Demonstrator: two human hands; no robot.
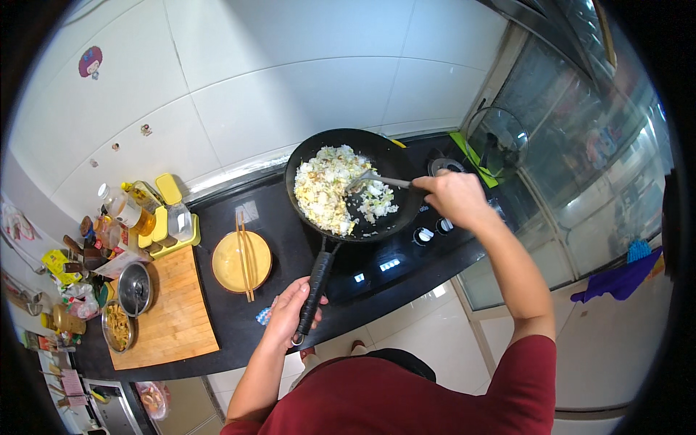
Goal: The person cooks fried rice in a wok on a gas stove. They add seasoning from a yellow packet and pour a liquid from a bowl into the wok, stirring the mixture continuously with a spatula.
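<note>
A black wok (pixel 391 148) sits on the black stove, filled with white and yellow fried rice (pixel 330 188). My left hand (pixel 290 312) grips the wok's long black handle (pixel 313 290) near its end. My right hand (pixel 453 196) holds a metal spatula (pixel 373 178) whose blade rests in the rice at the middle of the wok.
A yellow bowl (pixel 230 272) with chopsticks (pixel 245 254) across it stands left of the wok. Further left lie a wooden cutting board (pixel 177 312), a small lidded pot (pixel 135 288), a bowl of food (pixel 117 328), oil bottles (pixel 127 206) and yellow-lidded jars (pixel 168 190). A glass lid (pixel 496 138) leans at the right.
</note>
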